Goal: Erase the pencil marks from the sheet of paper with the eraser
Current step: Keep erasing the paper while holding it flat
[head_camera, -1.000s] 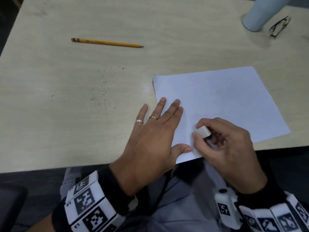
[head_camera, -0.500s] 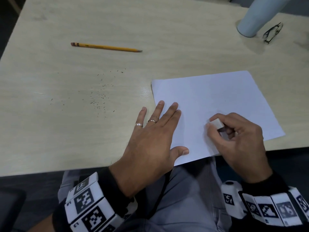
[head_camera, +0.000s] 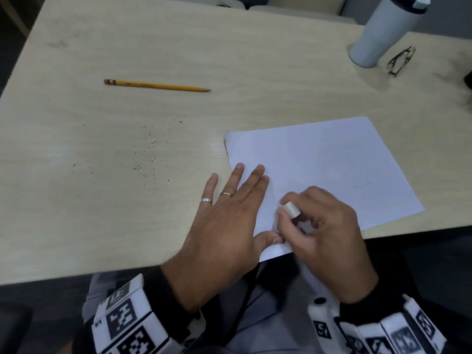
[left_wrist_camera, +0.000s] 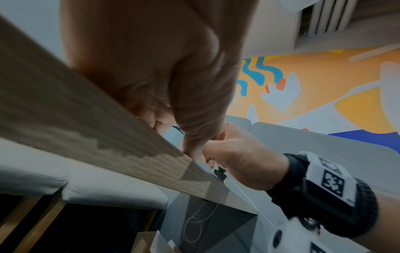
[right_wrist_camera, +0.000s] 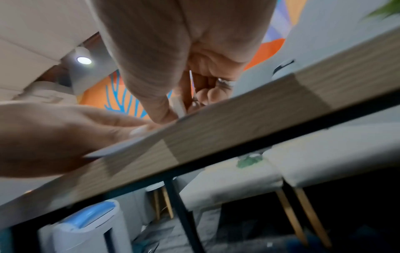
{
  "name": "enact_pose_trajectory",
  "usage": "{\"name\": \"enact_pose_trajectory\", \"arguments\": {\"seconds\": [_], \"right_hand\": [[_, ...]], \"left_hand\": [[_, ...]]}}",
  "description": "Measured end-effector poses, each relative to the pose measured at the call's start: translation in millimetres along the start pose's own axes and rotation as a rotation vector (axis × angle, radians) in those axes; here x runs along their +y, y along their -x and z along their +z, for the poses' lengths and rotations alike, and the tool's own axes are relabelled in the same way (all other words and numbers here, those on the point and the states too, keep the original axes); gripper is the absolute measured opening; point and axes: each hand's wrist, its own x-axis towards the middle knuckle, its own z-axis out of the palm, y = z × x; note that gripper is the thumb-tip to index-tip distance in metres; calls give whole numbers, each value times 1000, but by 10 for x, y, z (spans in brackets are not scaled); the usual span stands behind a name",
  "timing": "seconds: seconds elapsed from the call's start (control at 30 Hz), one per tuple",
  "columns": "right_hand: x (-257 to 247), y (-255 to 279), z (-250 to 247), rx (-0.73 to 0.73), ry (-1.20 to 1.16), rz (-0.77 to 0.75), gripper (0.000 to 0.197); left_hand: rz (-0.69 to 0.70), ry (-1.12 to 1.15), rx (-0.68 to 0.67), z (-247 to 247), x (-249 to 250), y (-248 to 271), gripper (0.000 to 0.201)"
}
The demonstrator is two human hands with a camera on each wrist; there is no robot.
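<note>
A white sheet of paper (head_camera: pixel 321 164) lies on the light wooden table (head_camera: pixel 127 213), its near corner hanging over the front edge. My left hand (head_camera: pixel 229 215) lies flat with fingers straight on the sheet's left edge, thumb on the paper. My right hand (head_camera: pixel 324 231) pinches a small white eraser (head_camera: pixel 291 209) and holds it down on the sheet close to the left thumb. In the right wrist view the eraser (right_wrist_camera: pixel 178 106) shows between thumb and fingers at the table edge. I can make out no pencil marks on the paper.
A yellow pencil (head_camera: pixel 157 85) lies at the far left of the table. Dark eraser crumbs (head_camera: pixel 145 157) are scattered left of the sheet. A pale tumbler (head_camera: pixel 383 30) and folded glasses (head_camera: pixel 401 61) stand at the far right corner.
My right hand with the eraser moved right across the sheet half a second ago and has come back left, close to the left thumb. The left hand has stayed in place.
</note>
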Motion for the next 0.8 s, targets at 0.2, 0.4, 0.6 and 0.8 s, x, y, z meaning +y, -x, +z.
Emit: {"name": "enact_pose_trajectory", "arguments": {"seconds": [0.2,0.4,0.6,0.8], "right_hand": [[344,-128,-214,150,48,154,16],[321,-92,-128,86,-15,104,12],[98,-96,-53,34,48,24,7],[529,-257,-302,161,102,150,13]], "left_hand": [[-6,20,-12,-77,52,-7,90],[-10,-21,-35,-81,49,-18,93],[-12,-5,-35,-89,46,-15,93],[-14,-6,-38,-104,46,-16,93]]}}
